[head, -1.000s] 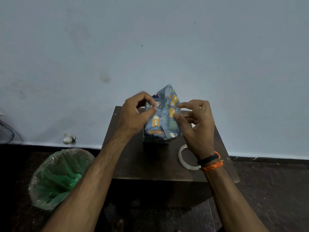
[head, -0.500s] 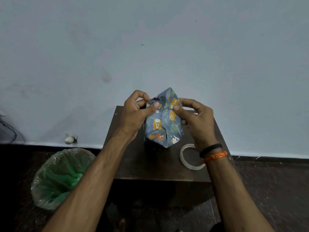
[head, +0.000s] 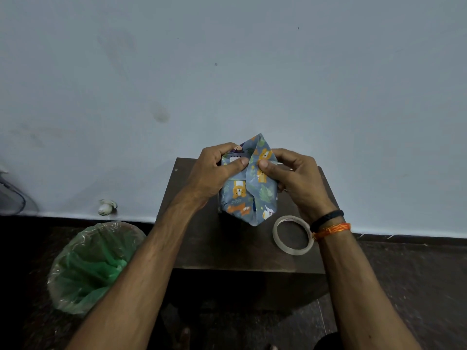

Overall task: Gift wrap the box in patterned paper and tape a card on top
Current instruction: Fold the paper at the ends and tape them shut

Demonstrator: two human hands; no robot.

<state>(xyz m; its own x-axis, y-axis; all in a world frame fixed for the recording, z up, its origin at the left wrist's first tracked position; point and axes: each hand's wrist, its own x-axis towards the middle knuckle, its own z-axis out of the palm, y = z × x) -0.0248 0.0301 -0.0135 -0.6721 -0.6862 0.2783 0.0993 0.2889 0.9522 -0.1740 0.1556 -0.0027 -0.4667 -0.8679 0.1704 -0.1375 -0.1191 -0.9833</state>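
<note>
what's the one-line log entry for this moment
step: folding paper flaps | left hand: pinching flap | right hand: pinching flap | tape: idle on table | card: not seen

A green-lined bin [head: 93,266] stands on the dark floor [head: 404,286] below the wall [head: 227,72]

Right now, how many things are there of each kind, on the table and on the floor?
Wrapped box, held by the left hand and the right hand: 1
Tape roll on the table: 1
Bin with a green bag on the floor: 1
Small white thing by the wall: 1
Total: 4
</note>
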